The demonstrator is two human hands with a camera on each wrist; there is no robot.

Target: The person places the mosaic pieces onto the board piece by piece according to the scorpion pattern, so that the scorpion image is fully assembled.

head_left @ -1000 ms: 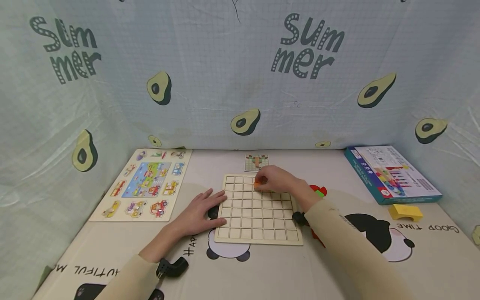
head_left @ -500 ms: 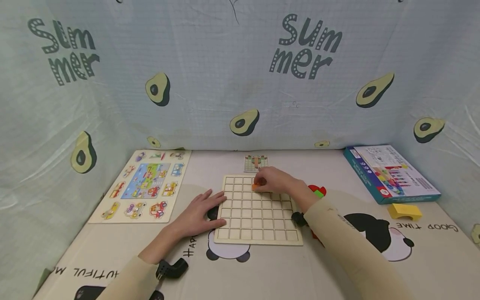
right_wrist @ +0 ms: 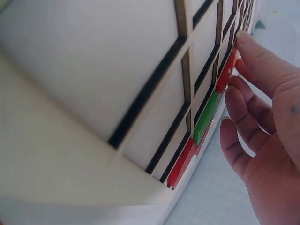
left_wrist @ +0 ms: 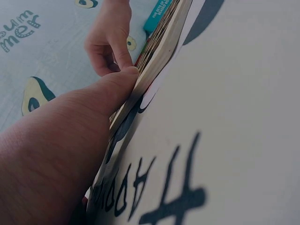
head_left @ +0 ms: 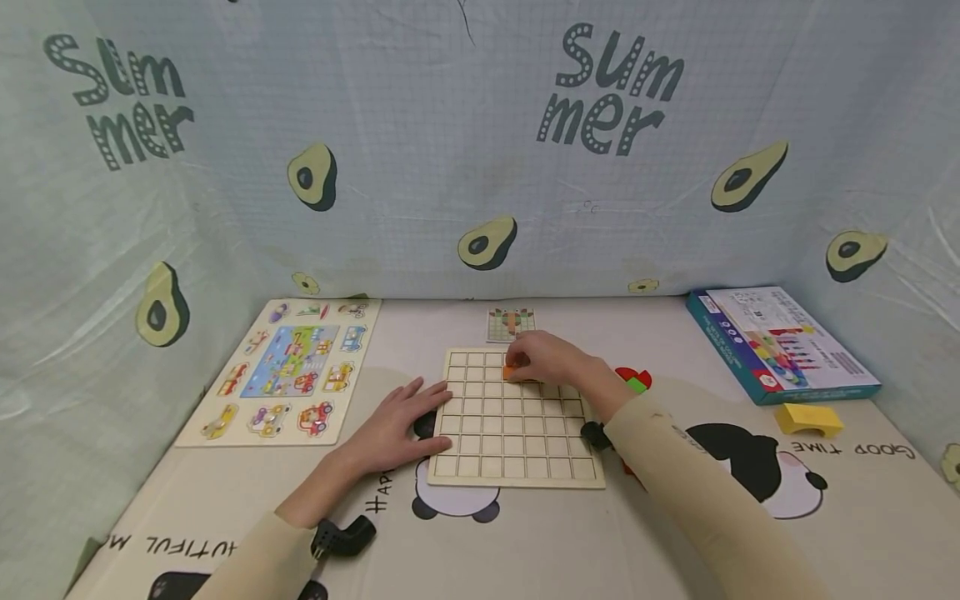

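Box [head_left: 783, 346] and puzzle [head_left: 242, 432] flank the grid board [head_left: 512, 427], which hands [head_left: 549, 358] partly cover.

Orange piece [head_left: 508, 373] at gridded board [head_left: 513, 428]

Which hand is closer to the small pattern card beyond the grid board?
Right: the right hand is just in front of the pattern card, over the far rows of the grid board; the left hand is farther away, at the board's left edge.

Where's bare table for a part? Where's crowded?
Bare table: near side of the grid board, between the sleeves; also between puzzle board and grid board, beyond left hand. Crowded: grid board's far edge: right hand, orange piece, picture card.
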